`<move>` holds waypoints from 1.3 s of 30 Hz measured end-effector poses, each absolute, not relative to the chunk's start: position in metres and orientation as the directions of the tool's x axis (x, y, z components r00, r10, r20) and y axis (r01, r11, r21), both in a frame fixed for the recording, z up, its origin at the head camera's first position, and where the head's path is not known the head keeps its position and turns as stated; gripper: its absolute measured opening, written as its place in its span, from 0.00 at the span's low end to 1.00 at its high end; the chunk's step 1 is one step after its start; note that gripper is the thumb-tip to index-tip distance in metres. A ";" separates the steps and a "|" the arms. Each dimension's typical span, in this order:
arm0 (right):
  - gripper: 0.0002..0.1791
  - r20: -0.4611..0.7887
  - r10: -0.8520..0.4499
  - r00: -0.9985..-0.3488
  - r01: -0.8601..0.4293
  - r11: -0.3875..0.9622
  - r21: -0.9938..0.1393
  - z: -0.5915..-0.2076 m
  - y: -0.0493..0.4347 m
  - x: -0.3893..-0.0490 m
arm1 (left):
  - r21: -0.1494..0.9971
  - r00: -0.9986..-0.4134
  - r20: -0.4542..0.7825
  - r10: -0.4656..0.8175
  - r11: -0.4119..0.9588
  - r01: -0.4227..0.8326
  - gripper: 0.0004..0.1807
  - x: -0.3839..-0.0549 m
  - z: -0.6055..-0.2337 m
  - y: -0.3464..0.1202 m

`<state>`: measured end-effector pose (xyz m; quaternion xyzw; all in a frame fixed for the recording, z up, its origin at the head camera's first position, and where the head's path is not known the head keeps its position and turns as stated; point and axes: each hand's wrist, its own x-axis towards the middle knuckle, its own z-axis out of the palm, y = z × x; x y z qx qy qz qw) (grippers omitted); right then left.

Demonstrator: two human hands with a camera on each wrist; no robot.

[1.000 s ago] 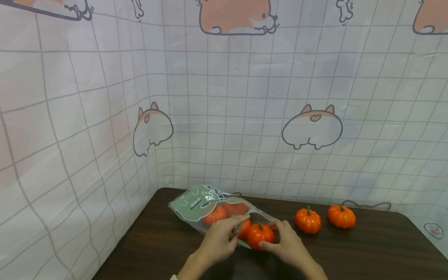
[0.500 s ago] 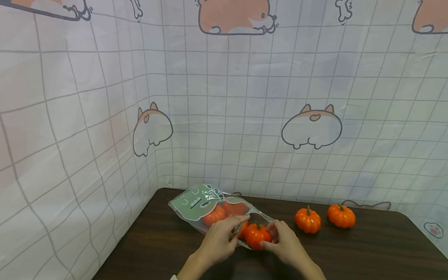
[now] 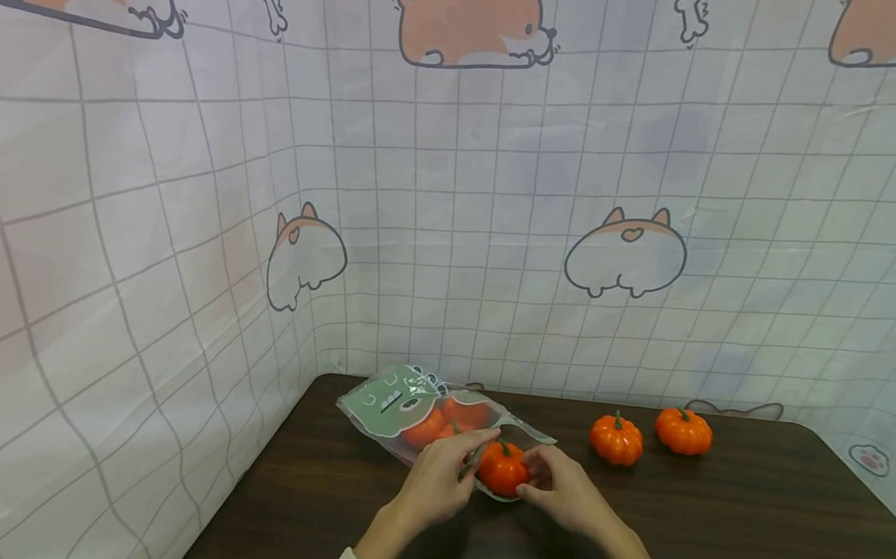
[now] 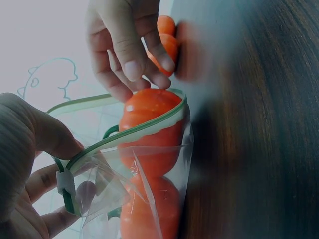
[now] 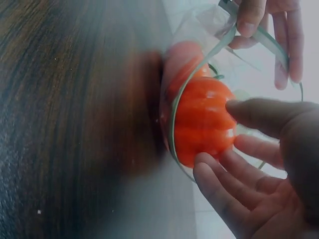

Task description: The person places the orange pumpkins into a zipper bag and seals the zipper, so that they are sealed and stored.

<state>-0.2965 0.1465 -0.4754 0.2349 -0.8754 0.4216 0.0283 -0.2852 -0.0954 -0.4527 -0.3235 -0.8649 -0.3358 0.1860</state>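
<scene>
A clear zip bag (image 3: 390, 404) with a green cartoon face lies on the table, its mouth towards the right. Small orange pumpkins (image 3: 424, 428) show through the plastic. My left hand (image 3: 435, 479) pinches the bag's green-edged rim (image 4: 132, 132) between thumb and fingers, close to a pale zip slider (image 4: 66, 181). Another pumpkin (image 5: 204, 119), with a green stem, sits within the mouth, partly behind the rim. My right hand (image 3: 570, 489) touches its outer side with thumb and fingertips; in the right wrist view these fingers (image 5: 219, 194) are extended and spread against it.
Two more pumpkins, a nearer one (image 3: 616, 440) and a farther one (image 3: 683, 431), stand on the dark wooden table (image 3: 745, 518) to the right. A white gridded cloth (image 3: 461, 313) with cartoon dogs hangs behind and along the left side.
The pumpkin at the mouth has moved left, deeper into the bag, as my right hand's fingers followed slightly. My left hand has kept its place on the rim.
</scene>
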 end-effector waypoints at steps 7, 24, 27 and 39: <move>0.23 0.227 -0.475 -0.850 -0.471 0.493 -0.731 -0.475 0.144 -0.296 | 0.458 -0.725 0.533 0.437 0.572 0.681 0.35 -0.286 -0.453 -0.095; 0.27 0.097 -0.601 -0.793 -0.428 0.438 -0.791 -0.476 0.136 -0.289 | 0.459 -0.716 0.533 0.451 0.557 0.692 0.38 -0.283 -0.453 -0.095; 0.28 0.075 -0.616 -0.784 -0.414 0.429 -0.803 -0.476 0.134 -0.289 | 0.471 -0.719 0.527 0.453 0.549 0.691 0.38 -0.282 -0.452 -0.095; 0.24 0.133 -0.568 -0.812 -0.431 0.430 -0.794 -0.472 0.139 -0.290 | 0.472 -0.735 0.517 0.439 0.570 0.672 0.36 -0.284 -0.452 -0.096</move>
